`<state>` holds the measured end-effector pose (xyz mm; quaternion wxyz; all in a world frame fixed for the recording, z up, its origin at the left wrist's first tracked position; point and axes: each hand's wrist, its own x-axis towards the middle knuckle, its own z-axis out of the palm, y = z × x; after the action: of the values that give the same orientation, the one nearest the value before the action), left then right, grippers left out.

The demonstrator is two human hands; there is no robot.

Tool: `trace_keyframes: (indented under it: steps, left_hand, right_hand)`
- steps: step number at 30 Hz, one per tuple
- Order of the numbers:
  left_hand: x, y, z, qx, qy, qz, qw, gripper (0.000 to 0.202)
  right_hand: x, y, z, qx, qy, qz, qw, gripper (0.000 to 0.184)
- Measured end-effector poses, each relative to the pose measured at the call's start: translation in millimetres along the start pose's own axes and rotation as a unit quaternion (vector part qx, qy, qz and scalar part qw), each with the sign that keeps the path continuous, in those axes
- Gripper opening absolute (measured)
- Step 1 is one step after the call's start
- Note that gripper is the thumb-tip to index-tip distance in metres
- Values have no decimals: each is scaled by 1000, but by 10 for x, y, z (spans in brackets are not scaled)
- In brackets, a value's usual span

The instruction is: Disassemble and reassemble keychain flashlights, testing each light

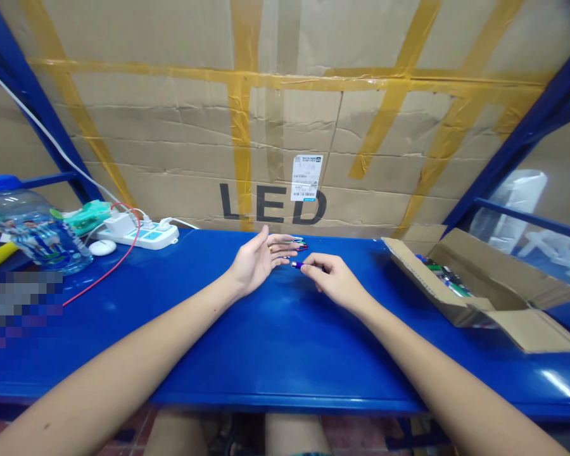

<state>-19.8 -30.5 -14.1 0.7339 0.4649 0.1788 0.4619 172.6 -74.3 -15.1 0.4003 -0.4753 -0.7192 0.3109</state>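
Note:
My right hand (332,277) is closed around a purple-blue pen (296,265), whose silvery end sticks out to the left past the thumb and forefinger. Facing it, my left hand (255,261) is held up off the table with its fingers apart and the palm turned to the right. The pen's end is close to the lower fingers of the left hand; whether they touch I cannot tell. Just behind those fingertips lie several thin coloured pens (303,246), partly hidden by the left hand.
An open cardboard box (475,310) holding several coloured pens stands at the right of the blue table (275,354). On the left are a water bottle (42,231), a white power strip (156,235) and a red cable (107,271). A large taped carton (180,145) rises behind.

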Motion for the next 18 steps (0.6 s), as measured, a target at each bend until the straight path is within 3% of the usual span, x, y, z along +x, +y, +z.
trace_keyframes:
  steps: [6,18]
  left_hand:
    - [3,7,-1,5,9,-1,1000,57]
    - [-1,11,-8,-3,5,3,1000,56]
  right_hand:
    - [5,10,-16,39,-25,27,999,24]
    - [32,54,-45,60,-6,41,997,25]
